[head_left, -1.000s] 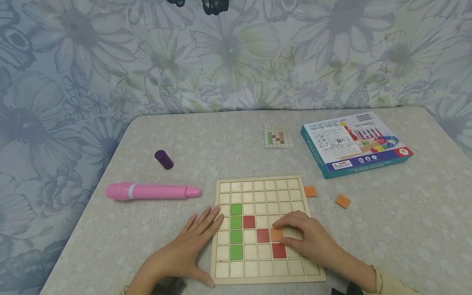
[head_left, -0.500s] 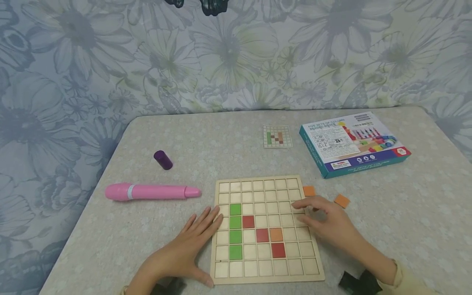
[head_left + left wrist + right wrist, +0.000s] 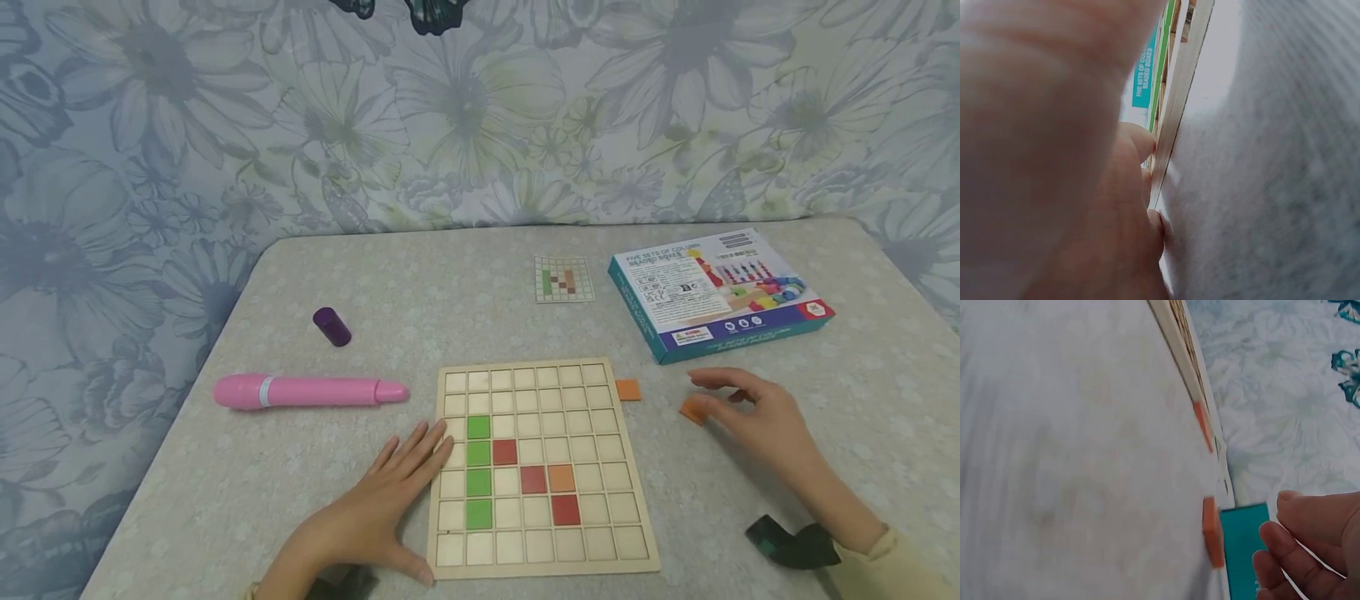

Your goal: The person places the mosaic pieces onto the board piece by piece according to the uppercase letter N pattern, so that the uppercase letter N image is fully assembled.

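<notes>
A wooden grid board (image 3: 543, 573) lies on the table with green, red and orange square tiles in some of its cells. My left hand (image 3: 375, 508) rests at its left side, fingers spread straight against the rim; the left wrist view shows fingertips (image 3: 1141, 140) touching the board's edge. To the right of the board, my right hand (image 3: 765, 425) hovers over a loose orange tile (image 3: 692, 410), its thumb partly covering it in the head view. In the right wrist view, that tile (image 3: 1212, 532) sits apart from the bent fingers (image 3: 1304, 540). Another orange tile (image 3: 628, 390) lies beside the board's right edge.
Behind the board lies a small pattern card (image 3: 564, 279), and to its right a flat boxed set (image 3: 720, 292). A pink marker-shaped tube (image 3: 315, 392) and a purple cap (image 3: 332, 327) lie on the left. Floral fabric (image 3: 480, 117) hangs behind the table.
My right hand has let go of an orange tile in the board and moved right, to the loose orange tile. The left hand has stayed in place.
</notes>
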A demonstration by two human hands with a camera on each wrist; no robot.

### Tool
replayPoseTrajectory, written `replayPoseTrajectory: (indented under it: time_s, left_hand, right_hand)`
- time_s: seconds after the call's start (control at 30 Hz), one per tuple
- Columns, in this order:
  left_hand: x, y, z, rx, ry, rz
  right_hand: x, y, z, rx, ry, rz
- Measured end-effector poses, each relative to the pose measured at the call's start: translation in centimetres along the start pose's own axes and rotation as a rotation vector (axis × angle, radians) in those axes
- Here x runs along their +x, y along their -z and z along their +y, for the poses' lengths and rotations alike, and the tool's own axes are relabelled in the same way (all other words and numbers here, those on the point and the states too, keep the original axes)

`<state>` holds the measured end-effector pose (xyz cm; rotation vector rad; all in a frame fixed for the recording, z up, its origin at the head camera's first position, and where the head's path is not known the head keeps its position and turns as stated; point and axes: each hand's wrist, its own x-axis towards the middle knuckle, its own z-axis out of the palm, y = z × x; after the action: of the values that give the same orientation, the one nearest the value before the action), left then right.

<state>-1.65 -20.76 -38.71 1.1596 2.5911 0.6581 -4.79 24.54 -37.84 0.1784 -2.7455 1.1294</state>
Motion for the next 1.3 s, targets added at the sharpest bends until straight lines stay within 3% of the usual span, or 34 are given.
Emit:
replayPoseTrajectory:
  time_s: [0.27,0.63,1.1,1.3]
  left_hand:
    - [-0.1,-0.2,0.1,0.001,0.004,-0.003]
    - [0.0,-0.2,0.2,0.003,0.003,0.001]
    - [0.0,0.2,0.2,-0.029,0.045,-0.033]
    - [0.0,0.4,0.3,-0.035,0.045,-0.031]
  right_hand:
    - [-0.4,0.2,1.6,-0.004,-0.075,-0.072]
    - [-0.7,-0.2,1.4,-0.056,-0.077,-0.144]
    - [-0.4,-0.6,0.9,-0.095,-0.039,-0.098]
    - [0.0,-0.4,-1.2,-0.036,0.027,-0.086]
